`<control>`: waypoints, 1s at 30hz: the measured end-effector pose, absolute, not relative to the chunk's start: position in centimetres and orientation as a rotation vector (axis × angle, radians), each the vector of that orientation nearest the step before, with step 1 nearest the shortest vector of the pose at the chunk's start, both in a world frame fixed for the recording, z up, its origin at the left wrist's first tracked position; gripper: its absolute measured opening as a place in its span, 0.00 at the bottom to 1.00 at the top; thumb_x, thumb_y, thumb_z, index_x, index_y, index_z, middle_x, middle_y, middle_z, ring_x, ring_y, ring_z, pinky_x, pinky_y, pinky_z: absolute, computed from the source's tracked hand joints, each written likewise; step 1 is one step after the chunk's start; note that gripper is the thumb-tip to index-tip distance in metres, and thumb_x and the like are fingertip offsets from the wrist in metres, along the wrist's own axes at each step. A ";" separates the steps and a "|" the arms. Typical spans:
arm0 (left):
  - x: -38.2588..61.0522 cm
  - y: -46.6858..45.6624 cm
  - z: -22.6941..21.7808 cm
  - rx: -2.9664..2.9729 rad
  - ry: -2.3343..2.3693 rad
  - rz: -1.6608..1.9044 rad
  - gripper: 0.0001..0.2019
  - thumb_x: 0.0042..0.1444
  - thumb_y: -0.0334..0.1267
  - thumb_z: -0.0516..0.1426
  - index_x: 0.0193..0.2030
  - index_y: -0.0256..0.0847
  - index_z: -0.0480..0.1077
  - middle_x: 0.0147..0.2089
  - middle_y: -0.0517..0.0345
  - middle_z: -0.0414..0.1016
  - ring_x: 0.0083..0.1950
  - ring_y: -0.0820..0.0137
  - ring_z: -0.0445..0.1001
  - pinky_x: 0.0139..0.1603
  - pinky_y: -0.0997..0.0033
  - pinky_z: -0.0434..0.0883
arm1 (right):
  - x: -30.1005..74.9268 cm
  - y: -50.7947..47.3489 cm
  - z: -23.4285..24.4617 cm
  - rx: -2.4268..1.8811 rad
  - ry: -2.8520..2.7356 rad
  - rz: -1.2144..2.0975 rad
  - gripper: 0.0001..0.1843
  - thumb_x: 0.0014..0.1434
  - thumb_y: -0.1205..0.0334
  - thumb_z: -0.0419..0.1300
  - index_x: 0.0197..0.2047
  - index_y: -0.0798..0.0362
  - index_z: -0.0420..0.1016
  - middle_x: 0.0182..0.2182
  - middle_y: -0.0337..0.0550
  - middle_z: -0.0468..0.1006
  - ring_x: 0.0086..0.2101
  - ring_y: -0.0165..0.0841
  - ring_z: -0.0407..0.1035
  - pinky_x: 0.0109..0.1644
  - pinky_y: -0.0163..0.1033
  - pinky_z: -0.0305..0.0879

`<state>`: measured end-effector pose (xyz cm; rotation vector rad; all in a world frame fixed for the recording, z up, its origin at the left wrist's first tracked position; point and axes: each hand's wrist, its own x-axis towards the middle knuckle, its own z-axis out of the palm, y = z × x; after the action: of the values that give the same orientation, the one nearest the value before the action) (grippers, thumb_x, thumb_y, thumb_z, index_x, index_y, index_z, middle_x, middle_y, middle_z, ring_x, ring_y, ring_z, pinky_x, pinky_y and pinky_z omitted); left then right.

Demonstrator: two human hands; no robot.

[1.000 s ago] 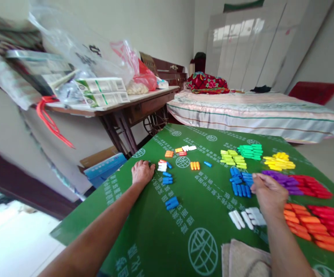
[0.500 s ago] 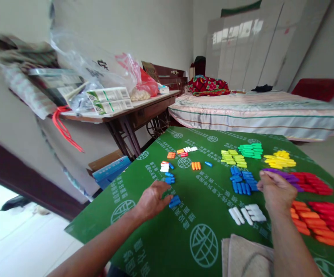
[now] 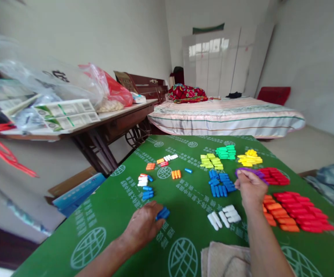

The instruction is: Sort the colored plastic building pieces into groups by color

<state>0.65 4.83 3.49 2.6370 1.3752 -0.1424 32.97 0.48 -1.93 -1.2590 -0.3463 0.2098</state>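
Note:
On the green printed table (image 3: pixel 184 200) my left hand (image 3: pixel 143 227) lies low with its fingers curled onto a small group of blue plastic pieces (image 3: pixel 163 213). My right hand (image 3: pixel 250 189) is closed in a pinch beside the purple pile (image 3: pixel 255 172); what it pinches is too small to name. A sorted blue pile (image 3: pixel 221 184) lies just left of the right hand. White pieces (image 3: pixel 223 217) lie below it. Orange (image 3: pixel 276 215) and red (image 3: pixel 298 213) piles sit to its right.
Lime (image 3: pixel 211 161), green (image 3: pixel 226 152) and yellow (image 3: pixel 250 157) piles lie farther back. Loose mixed pieces (image 3: pixel 148 181) are scattered at the left. A folded cloth (image 3: pixel 227 261) lies at the near edge. A cluttered wooden side table (image 3: pixel 97 119) stands left, a bed (image 3: pixel 224 115) behind.
My left hand has drawn back from the far-left loose pieces toward me and now rests on the nearer blue pieces. The right hand stays by the purple pile. The view has swung right.

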 end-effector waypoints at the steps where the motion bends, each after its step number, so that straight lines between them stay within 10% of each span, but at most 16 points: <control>1: 2.0 4.9 3.7 2.649 1.332 -0.108 0.07 0.55 0.38 0.51 0.38 0.41 0.69 0.42 0.53 0.73 0.46 0.65 0.72 0.44 0.68 0.68 | 33.0 0.5 -1.9 -1.249 -0.335 0.218 0.21 0.40 0.49 0.69 0.31 0.59 0.77 0.11 0.32 0.68 0.13 0.26 0.61 0.17 0.32 0.62; 14: 25.3 10.5 4.6 3.087 0.740 -0.058 0.09 0.56 0.38 0.52 0.40 0.41 0.70 0.46 0.51 0.75 0.49 0.63 0.73 0.48 0.65 0.71 | 33.5 -0.2 -1.7 -1.167 -0.243 0.260 0.19 0.42 0.50 0.68 0.30 0.58 0.76 0.11 0.32 0.68 0.13 0.25 0.60 0.17 0.31 0.59; 30: 25.9 13.0 5.2 3.119 0.738 -0.104 0.15 0.56 0.43 0.53 0.48 0.43 0.70 0.50 0.52 0.75 0.51 0.64 0.72 0.50 0.67 0.70 | 33.9 -0.1 -1.4 -1.204 -0.205 0.296 0.19 0.41 0.51 0.68 0.30 0.58 0.76 0.10 0.32 0.68 0.12 0.26 0.60 0.17 0.31 0.58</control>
<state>25.88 13.02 5.16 3.1192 0.7379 -0.1039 33.86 -0.09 -1.42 -1.2038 -0.2050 0.2959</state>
